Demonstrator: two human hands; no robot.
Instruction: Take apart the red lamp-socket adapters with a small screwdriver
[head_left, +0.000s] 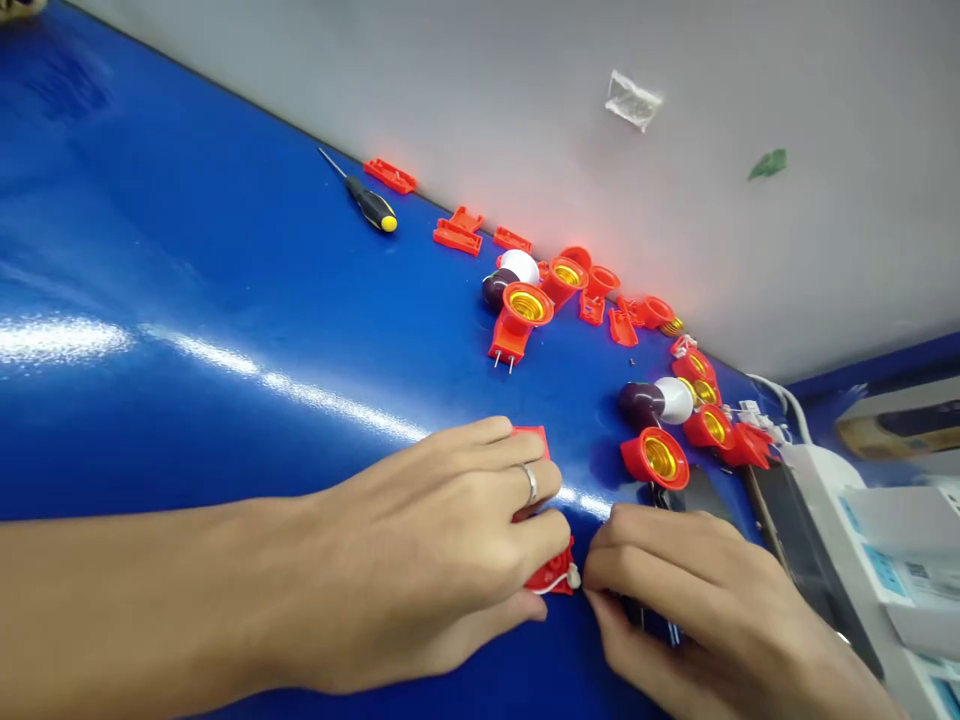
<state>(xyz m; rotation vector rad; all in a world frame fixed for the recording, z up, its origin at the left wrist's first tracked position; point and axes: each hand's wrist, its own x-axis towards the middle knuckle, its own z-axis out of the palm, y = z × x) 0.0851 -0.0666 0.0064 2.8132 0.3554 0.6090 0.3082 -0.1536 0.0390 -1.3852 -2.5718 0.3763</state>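
Observation:
In the lower middle my left hand point(480, 530), a ring on one finger, is closed around a red plastic bulb-holder housing point(551, 575); its fingers cover most of it. A white wire point(559, 582) runs along the housing's near edge and ends in a pale tip at the right. Beside that tip, the fingertips of my right hand point(675, 590) are pinched together; whatever is between them is hidden. A dark object with metal parts point(658, 497) shows partly behind and beneath the right hand. Just beyond stands a red bulb holder point(655, 459) with a brass-coloured threaded socket.
A black-and-yellow screwdriver point(367, 203) lies near the table's far edge. Red covers point(457, 235) and several holders line that edge. A two-pin holder point(517, 320) sits mid-table by a dark-and-white bulb point(504, 280); another such bulb point(656, 402) lies right. White boxes point(900, 540) stand far right.

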